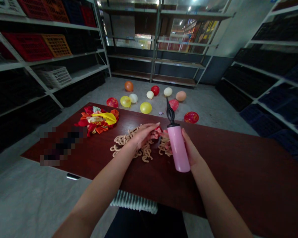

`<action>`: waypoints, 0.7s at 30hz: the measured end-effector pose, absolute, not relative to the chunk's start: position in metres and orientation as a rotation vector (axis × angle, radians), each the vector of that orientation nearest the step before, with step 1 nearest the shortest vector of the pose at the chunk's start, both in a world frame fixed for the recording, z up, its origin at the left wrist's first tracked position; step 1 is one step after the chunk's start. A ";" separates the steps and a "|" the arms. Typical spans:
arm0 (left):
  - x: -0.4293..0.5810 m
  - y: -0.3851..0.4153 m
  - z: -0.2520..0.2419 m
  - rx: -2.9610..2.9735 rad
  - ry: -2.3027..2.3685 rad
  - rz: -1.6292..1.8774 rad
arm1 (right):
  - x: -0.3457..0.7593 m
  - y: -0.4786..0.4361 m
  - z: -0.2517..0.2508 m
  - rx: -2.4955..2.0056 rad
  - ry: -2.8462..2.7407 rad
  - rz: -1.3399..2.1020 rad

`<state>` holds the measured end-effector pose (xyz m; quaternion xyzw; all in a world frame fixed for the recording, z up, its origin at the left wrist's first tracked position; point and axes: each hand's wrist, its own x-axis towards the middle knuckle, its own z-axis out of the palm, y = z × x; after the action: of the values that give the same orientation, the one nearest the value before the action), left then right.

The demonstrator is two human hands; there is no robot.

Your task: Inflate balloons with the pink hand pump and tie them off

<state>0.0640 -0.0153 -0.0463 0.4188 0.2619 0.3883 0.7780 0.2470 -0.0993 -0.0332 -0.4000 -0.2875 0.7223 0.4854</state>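
My right hand (pixel 190 148) is wrapped round a pink hand pump (pixel 178 148) with a black handle (pixel 170 114), held upright over the dark red table (pixel 228 178). Just left of the pump, my left hand (pixel 145 134) pinches a small red uninflated balloon (pixel 158 131), fingers closed on it. Under both hands lies a heap of tan curly clips (pixel 139 145). A pile of flat red, yellow and orange balloons (pixel 98 120) sits farther left on the table.
Several inflated balloons (pixel 145 107) in red, yellow, white and orange lie on the grey floor beyond the table. Metal shelving with crates (pixel 56 44) lines the left, back and right walls. A blurred patch covers something at the table's left end.
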 end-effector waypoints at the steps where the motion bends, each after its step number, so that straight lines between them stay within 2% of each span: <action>1: 0.064 -0.017 -0.045 0.943 0.576 0.830 | 0.247 -0.098 -0.033 -0.974 -0.682 1.763; 8: 0.059 -0.025 -0.032 1.135 0.707 0.742 | 0.248 -0.092 -0.035 -0.933 -0.593 1.734; 14: 0.067 -0.029 -0.043 1.236 0.653 0.490 | 0.253 -0.091 -0.035 -0.781 -0.603 1.681; 21: 0.072 -0.025 -0.054 1.165 0.616 0.562 | 0.249 -0.091 -0.031 -0.822 -0.586 1.660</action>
<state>0.0725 -0.0252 -0.0539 0.5340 0.2821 0.2577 0.7542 0.2486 -0.0909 -0.0308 -0.3494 -0.2490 0.7055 0.5641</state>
